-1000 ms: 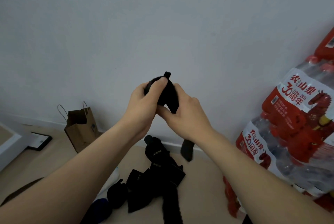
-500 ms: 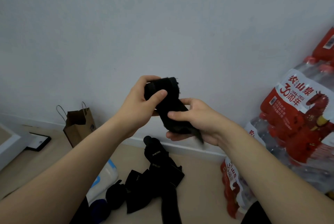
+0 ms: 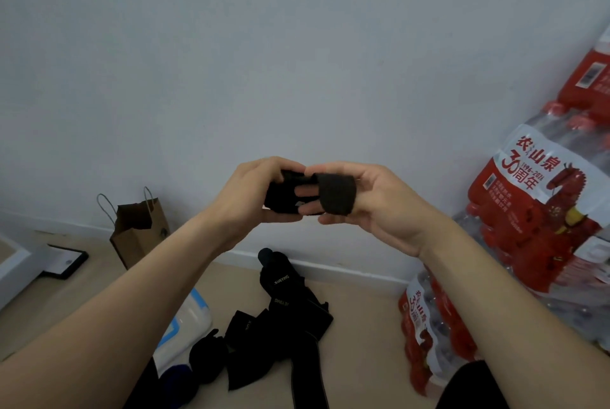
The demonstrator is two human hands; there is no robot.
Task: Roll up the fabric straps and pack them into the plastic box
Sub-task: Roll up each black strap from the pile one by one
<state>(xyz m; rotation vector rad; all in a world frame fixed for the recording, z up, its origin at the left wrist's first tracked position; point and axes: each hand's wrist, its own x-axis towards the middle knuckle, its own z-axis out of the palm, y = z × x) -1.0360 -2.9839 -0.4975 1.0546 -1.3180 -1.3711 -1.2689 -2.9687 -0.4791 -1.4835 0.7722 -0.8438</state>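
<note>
The left hand [image 3: 244, 197] and right hand [image 3: 386, 207] meet in the air before the wall, both holding one black strap [image 3: 336, 192]. The left hand's fingers curl round its bunched part, while the loose end lies over the right hand's fingers under the thumb. Below, a pile [image 3: 284, 313] of more black straps lies on the floor [image 3: 359, 319], just beside the box [image 3: 188, 323], which the left forearm partly hides.

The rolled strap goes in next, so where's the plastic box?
In the head view the plastic box sits on the floor at lower left, partly hidden by the left forearm, beside the pile of black straps.
</note>
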